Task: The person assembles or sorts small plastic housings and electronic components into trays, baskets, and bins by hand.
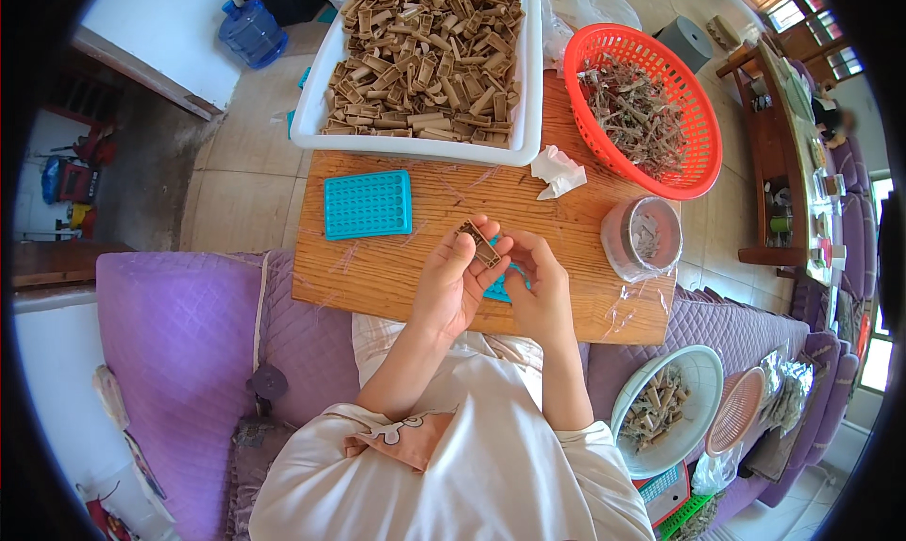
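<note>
Over the wooden table, my left hand [445,281] holds a small brown trough-shaped piece [479,245] between thumb and fingers, its hollow side facing up. Close beside it, my right hand [540,284] is closed, thumb and fingers drawn together near the piece's lower end. Whether anything is pinched in those fingers is too small to make out. Below both hands, a blue perforated tray [497,290] shows only in part. Another blue tray [368,205], with rows of round holes, lies to the left on the tabletop.
A white bin [425,147] heaped with similar brown pieces stands at the table's far side. Right of it are a red basket [706,135] of dry brown scraps, a crumpled tissue [559,172] and a clear tub [615,236]. A pale basin [696,435] sits on the purple sofa.
</note>
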A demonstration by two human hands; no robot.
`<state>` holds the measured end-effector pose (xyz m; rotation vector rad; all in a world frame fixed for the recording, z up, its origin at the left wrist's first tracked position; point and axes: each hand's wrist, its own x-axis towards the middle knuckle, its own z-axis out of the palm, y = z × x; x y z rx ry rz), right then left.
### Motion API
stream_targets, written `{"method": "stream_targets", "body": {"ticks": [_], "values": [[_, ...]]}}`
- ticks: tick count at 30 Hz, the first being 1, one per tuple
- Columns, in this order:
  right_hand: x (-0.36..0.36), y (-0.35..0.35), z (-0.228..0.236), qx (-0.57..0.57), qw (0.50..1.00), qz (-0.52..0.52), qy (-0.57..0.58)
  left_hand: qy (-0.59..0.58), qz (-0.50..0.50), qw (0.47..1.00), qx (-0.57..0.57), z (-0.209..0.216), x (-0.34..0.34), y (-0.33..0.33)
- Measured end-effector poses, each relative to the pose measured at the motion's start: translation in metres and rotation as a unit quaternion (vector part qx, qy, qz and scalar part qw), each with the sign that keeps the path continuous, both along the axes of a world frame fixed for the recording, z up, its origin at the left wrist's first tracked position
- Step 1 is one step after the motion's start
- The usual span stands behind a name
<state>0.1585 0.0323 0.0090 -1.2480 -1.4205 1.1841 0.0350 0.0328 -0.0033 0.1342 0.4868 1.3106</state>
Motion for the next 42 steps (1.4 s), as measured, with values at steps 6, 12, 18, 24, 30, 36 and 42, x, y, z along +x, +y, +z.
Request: {"method": "stream_targets", "body": {"ticks": [6,12,18,24,30,36,42], "values": [[-0.008,0.001,0.007,-0.018,0.996,-0.033,0.077,0.217,0.033,0.974,0.058,0.005,0.005,-0.011],[-0.006,0.002,-0.001,-0.044,0.999,-0.015,0.002,0.331,0.081,0.928,0.15,0.001,0.012,-0.018],[-0.001,0.019,-0.027,-0.094,0.995,0.028,-0.016,0.433,0.029,0.891,0.136,-0.012,0.007,-0.01],[0.007,0.018,-0.061,-0.124,0.981,0.117,0.092,0.367,-0.048,0.925,0.091,-0.031,-0.023,-0.006],[0.006,0.008,-0.074,-0.037,0.971,0.044,-0.233,0.297,-0.101,0.949,-0.016,-0.037,-0.049,-0.009],[-0.005,0.001,-0.088,0.102,0.922,0.057,-0.368,0.269,-0.122,0.955,-0.004,-0.039,-0.052,-0.012],[-0.006,-0.004,-0.085,0.123,0.914,0.077,-0.379,0.238,-0.124,0.963,-0.002,-0.038,-0.052,-0.018]]}}
